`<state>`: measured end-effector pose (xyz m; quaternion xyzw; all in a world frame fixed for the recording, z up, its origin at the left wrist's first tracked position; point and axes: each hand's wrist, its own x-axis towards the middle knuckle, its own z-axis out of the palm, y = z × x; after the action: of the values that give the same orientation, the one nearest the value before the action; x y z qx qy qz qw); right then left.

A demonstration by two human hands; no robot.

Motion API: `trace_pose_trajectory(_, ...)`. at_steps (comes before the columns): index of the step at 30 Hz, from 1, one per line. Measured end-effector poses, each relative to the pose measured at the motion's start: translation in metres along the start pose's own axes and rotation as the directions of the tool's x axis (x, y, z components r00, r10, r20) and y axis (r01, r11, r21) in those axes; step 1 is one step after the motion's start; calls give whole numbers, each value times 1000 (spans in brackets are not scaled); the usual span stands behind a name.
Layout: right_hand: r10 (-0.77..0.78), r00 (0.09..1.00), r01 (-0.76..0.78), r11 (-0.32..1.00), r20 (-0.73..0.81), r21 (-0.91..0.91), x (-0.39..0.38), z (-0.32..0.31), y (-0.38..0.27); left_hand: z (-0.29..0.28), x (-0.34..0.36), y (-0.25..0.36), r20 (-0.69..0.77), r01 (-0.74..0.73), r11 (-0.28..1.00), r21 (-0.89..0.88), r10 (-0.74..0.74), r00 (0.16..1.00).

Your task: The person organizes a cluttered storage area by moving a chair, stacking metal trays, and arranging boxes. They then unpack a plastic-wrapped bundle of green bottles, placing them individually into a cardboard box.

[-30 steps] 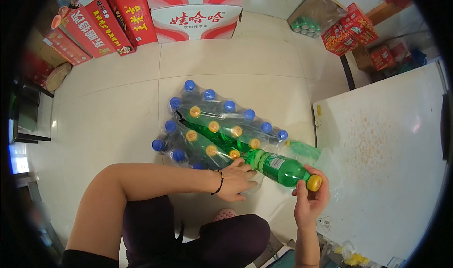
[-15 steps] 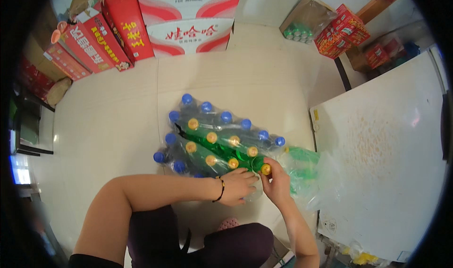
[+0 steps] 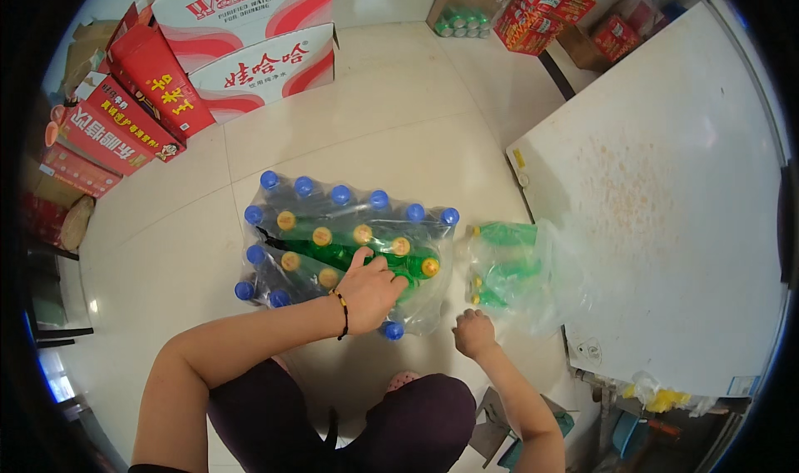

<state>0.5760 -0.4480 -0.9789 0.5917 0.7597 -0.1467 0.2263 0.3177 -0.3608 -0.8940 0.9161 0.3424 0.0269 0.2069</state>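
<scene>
On the floor before me lies a clear plastic-wrapped pack of bottles (image 3: pixel 304 186), the outer ones blue-capped. A dark-edged split in the film runs across it, and green bottles with yellow caps (image 3: pixel 429 266) lie along this opening. My left hand (image 3: pixel 374 294) rests on the green bottles and film, its bent fingers apart. Nothing is visibly gripped by it. To the right of the pack, my right hand (image 3: pixel 474 333) hovers with fingers curled in and nothing seen in them. Just beyond it, more green bottles (image 3: pixel 509 234) lie in loose clear plastic (image 3: pixel 553 286).
A white chest-like appliance (image 3: pixel 657 215) stands at right. Red cartons (image 3: pixel 158 82) and red-and-white boxes (image 3: pixel 258 73) line the far left. At the far right are a pack of cans (image 3: pixel 462 22) and red boxes (image 3: pixel 541 11). My knees (image 3: pixel 416 423) are close below the pack.
My right hand has let go of a yellow-capped green bottle, which lies in the pack, and moved right. My left hand has shifted up onto the green bottles. The view has turned somewhat.
</scene>
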Motion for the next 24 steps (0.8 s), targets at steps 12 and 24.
trace_pose_trajectory(12, 439, 877, -349, 861, -194, 370, 95, 42, 70, -7, -1, -2, -332, -70, 975, -209, -3, 943)
trace_pose_trajectory(24, 34, 936, -121, 965, -351, -231, 102, 75, 114, 19, -18, 47, -33, 44, 998, 42, -43, 999)
